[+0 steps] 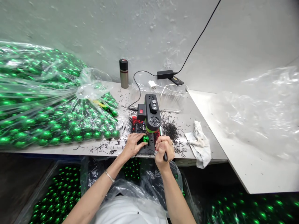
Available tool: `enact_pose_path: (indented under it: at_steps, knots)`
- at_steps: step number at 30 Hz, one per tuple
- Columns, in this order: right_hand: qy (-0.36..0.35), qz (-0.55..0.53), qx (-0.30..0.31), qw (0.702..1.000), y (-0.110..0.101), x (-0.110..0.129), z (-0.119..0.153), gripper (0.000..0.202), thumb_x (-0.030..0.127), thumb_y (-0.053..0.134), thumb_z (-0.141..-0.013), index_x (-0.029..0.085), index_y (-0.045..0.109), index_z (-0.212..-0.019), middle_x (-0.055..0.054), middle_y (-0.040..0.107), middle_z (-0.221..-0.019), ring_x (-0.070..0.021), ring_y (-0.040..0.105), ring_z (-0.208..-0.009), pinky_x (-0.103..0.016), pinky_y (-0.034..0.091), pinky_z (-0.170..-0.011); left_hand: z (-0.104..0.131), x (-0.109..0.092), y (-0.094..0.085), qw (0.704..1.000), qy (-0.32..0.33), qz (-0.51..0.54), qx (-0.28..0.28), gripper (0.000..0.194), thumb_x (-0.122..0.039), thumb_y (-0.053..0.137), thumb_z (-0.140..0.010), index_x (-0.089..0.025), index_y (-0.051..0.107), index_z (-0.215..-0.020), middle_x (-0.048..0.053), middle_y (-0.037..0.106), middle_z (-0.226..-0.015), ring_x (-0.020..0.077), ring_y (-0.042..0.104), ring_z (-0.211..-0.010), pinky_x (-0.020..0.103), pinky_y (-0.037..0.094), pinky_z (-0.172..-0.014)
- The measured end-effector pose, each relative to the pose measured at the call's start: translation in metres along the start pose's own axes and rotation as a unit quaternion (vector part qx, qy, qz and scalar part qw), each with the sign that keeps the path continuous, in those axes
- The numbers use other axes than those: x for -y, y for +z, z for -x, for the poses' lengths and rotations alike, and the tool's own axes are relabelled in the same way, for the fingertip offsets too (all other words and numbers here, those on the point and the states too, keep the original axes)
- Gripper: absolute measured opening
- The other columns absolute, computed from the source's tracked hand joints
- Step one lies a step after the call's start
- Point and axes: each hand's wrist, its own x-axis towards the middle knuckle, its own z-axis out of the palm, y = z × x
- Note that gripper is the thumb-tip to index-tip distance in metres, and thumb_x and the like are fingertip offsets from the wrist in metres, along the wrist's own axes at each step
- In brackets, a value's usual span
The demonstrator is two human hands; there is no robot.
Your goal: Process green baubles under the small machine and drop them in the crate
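My left hand pinches a shiny green ball ornament between thumb and fingers, under the head of a small black bench drill press. Beneath the ball lies the machine's dark base plate. Wrapped in a fist, my right hand grips the black-ended lever handle on the machine's right side. Whether a bit touches the ball is hidden by the machine head. A box with a red switch is fixed to the left of the head.
Dark shavings litter the table. A clear bag of green balls fills the left side. Behind stand a flask and a power adapter; a white rag lies right. More green balls sit below the table edge.
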Motion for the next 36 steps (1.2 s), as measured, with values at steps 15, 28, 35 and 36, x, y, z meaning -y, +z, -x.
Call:
enact_pose_path:
  at_steps: [15,28,35,36]
  knots:
    - [-0.025,0.009,-0.023,0.999,0.008,-0.027,0.033,0.033,0.022,0.034,-0.100,0.022,0.045,-0.069,0.003,0.050,-0.070,-0.0122,0.054,-0.063,-0.041,0.051,-0.084,0.002,-0.001,0.003,1.000,-0.004,-0.006,-0.013,0.033,-0.036,0.068,-0.091,-0.021,0.070,-0.120,0.010,0.075,-0.114,0.0264,0.065,-0.103,0.043,0.046,-0.093]
    - [-0.017,-0.001,-0.006,1.000,0.007,-0.036,0.044,0.031,0.022,0.033,-0.100,0.022,0.045,-0.072,0.002,0.053,-0.075,-0.0128,0.060,-0.067,-0.044,0.051,-0.091,0.001,-0.001,0.005,1.000,-0.004,0.001,-0.020,0.032,-0.034,0.069,-0.090,-0.021,0.069,-0.120,0.010,0.075,-0.114,0.0263,0.065,-0.102,0.043,0.046,-0.092]
    - [-0.032,0.013,0.000,0.999,0.001,-0.021,0.020,0.035,0.019,0.036,-0.099,0.022,0.043,-0.065,0.002,0.051,-0.067,-0.0127,0.054,-0.063,-0.034,0.048,-0.070,-0.002,0.000,0.005,1.000,-0.001,0.007,-0.018,0.033,-0.036,0.069,-0.090,-0.020,0.070,-0.119,0.010,0.075,-0.111,0.0271,0.065,-0.102,0.045,0.047,-0.092]
    - [-0.021,0.007,-0.009,1.000,0.000,-0.014,0.011,0.036,0.018,0.037,-0.099,0.022,0.042,-0.064,0.002,0.049,-0.064,-0.0124,0.052,-0.061,-0.032,0.045,-0.065,-0.003,0.000,0.005,1.000,0.000,0.008,-0.019,0.032,-0.036,0.069,-0.091,-0.021,0.069,-0.119,0.010,0.075,-0.111,0.0271,0.065,-0.103,0.046,0.047,-0.093]
